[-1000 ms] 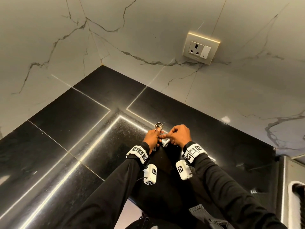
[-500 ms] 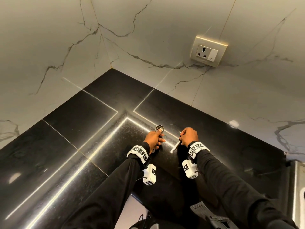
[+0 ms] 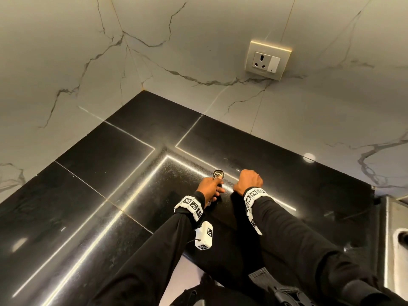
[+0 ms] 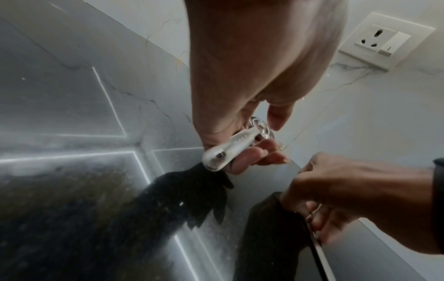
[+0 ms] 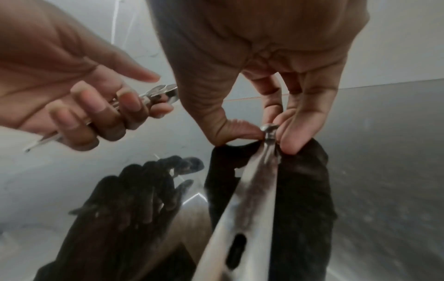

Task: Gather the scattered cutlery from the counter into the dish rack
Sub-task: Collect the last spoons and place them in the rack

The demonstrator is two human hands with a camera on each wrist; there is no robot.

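Note:
My left hand [image 3: 211, 187] hovers just above the black counter [image 3: 123, 173], its fingers curled round the flat handle of a small steel spoon [image 4: 230, 149]. The spoon's round bowl [image 3: 218, 174] sticks out beyond the knuckles. A short way to the right, my right hand [image 3: 250, 180] pinches a long steel utensil [image 5: 242, 213] at its neck, between thumb and fingers [image 5: 291, 133]. The utensil's handle has a slot and points back toward the wrist. In the head view the right hand hides it.
The glossy black counter meets marble walls in a corner at the back. A wall socket [image 3: 268, 60] sits above and to the right. A steel fixture [image 3: 395, 237] stands at the counter's right edge; I cannot tell what it is.
The hands were together over the steel pieces. They have moved apart, and the right hand has carried the long utensil to the right and turned over it.

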